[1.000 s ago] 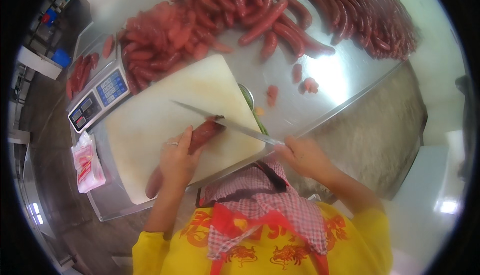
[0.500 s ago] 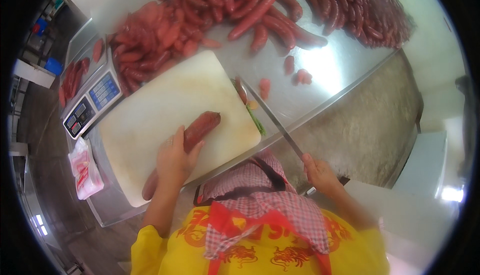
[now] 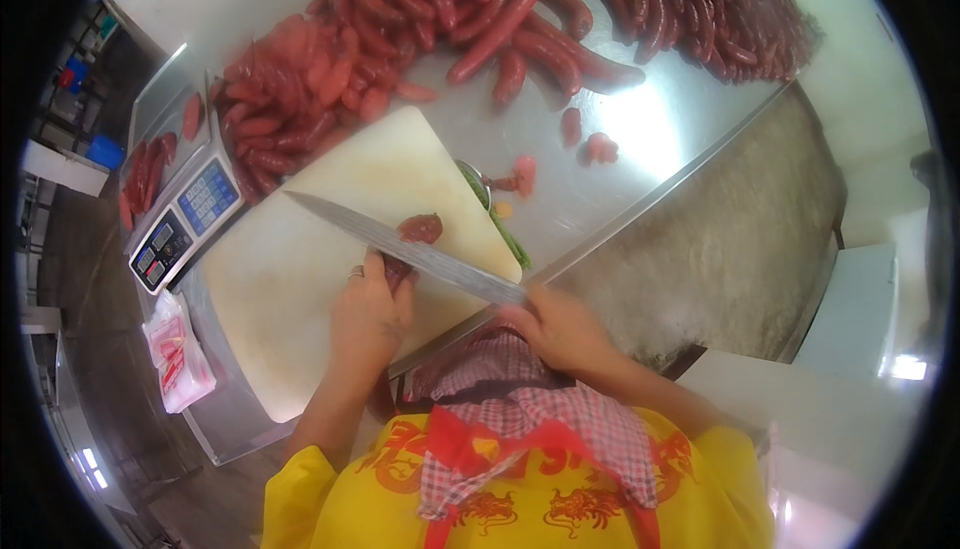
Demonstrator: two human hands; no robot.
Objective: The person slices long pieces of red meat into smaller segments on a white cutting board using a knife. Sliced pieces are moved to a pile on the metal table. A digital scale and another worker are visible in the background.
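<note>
On the white cutting board [image 3: 300,319], a thick dark red sausage [image 3: 421,228] lies at a slant. My left hand [image 3: 370,319] wraps round it from above, thumb and fingers closed, hiding much of its length. Gripped in my right hand [image 3: 565,331] by its handle is a long knife [image 3: 345,220]. Its blade crosses over the sausage just beyond my left fingers, the tip pointing to the far left. Whether the edge has cut into the skin cannot be made out. Cut red pieces [image 3: 523,177] and green strips [image 3: 510,239] lie just past the board's right edge.
Piled sausages [image 3: 290,89] cover the table behind the board, with thin dark ones [image 3: 720,19] at the far right. A weighing scale [image 3: 185,214] holding sausages stands left. Plastic bags [image 3: 178,354] lie below it. The metal table edge [image 3: 650,194] runs along the right.
My right hand has swung the knife leftward from beside the board, so its blade now crosses the sausage. My left hand, still round the sausage, has shifted slightly right.
</note>
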